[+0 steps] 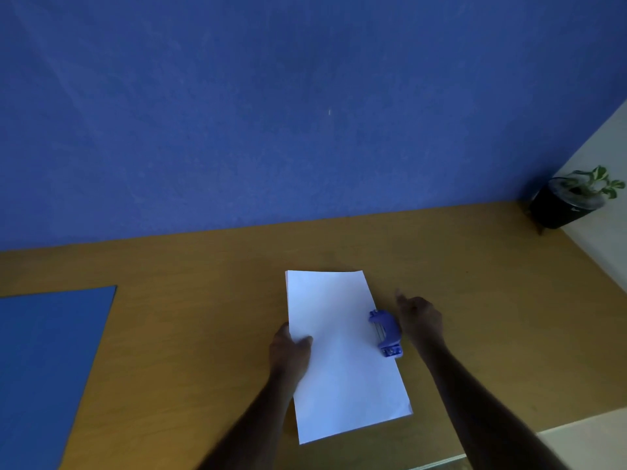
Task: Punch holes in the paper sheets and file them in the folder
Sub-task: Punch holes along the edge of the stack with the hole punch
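A stack of white paper sheets (342, 354) lies on the wooden table (190, 300), long side running away from me. A small blue hole punch (386, 333) sits over the middle of the stack's right edge. My left hand (291, 351) grips the left edge of the sheets, thumb on top. Just right of the punch is my right hand (419, 318), fingers loosely curled and the index finger pointing away; whether it touches the punch cannot be told. A blue folder (47, 364) lies flat at the far left.
A blue wall (271, 113) rises behind the table. A black pot with a small green plant (570, 201) stands at the back right corner. The table's right edge meets a pale surface (590, 442) at the lower right.
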The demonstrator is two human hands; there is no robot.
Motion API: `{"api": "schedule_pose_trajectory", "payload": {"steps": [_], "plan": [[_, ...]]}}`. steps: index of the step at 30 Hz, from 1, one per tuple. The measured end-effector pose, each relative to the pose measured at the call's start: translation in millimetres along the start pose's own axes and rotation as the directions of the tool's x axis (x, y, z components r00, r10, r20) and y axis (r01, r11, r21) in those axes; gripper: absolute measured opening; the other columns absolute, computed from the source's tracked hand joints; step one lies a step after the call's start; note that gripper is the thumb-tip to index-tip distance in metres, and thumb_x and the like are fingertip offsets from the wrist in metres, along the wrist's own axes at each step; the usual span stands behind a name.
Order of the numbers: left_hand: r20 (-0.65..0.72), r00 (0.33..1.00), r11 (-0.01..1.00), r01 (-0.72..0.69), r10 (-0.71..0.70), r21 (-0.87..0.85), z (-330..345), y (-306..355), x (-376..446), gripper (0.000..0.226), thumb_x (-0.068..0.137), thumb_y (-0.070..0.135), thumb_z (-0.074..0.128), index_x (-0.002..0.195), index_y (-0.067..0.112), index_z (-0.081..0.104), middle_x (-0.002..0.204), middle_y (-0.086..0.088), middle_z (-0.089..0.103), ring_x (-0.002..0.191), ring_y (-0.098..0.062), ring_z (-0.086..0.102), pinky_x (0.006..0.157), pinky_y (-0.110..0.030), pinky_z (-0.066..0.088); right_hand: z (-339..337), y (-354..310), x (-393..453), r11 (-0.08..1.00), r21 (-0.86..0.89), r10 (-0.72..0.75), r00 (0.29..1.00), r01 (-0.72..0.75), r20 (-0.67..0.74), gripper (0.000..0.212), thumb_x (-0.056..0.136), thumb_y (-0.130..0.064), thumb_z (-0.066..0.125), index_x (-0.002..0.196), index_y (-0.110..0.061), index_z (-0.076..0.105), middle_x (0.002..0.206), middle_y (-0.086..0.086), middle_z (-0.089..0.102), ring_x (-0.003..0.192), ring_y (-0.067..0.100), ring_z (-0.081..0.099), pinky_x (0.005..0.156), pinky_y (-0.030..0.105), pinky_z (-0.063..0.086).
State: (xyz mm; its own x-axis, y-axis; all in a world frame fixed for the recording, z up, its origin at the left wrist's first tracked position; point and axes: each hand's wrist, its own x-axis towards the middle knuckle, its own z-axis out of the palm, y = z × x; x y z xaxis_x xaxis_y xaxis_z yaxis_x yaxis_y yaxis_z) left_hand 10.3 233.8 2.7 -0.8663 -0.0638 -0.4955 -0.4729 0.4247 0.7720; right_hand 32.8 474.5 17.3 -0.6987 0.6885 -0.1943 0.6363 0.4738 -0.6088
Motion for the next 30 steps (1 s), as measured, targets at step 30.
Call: {"api": "schedule_pose_trajectory", "payload": {"steps": [30], "plan": [[-0.072, 0.997, 0.994, 0.018, -0.011, 0.106, 22, -31, 29, 0.061, 0.081, 0.038, 0.066, 0.135, 0.014, 0.052, 0.136, -0.007, 0.059, 0.121, -0.027, 0.058, 0.104, -0.041, 0.048, 51, 17, 24, 0.908, -0.417, -0.161, 0.957, 0.049, -0.240, 0.051, 0.096, -0.042, 0.048, 0.132, -0.007, 0.051, 0.117, 0.027, 0.059, 0.106, 0.043, 0.054, 0.087, 0.053, 0.040]]}}
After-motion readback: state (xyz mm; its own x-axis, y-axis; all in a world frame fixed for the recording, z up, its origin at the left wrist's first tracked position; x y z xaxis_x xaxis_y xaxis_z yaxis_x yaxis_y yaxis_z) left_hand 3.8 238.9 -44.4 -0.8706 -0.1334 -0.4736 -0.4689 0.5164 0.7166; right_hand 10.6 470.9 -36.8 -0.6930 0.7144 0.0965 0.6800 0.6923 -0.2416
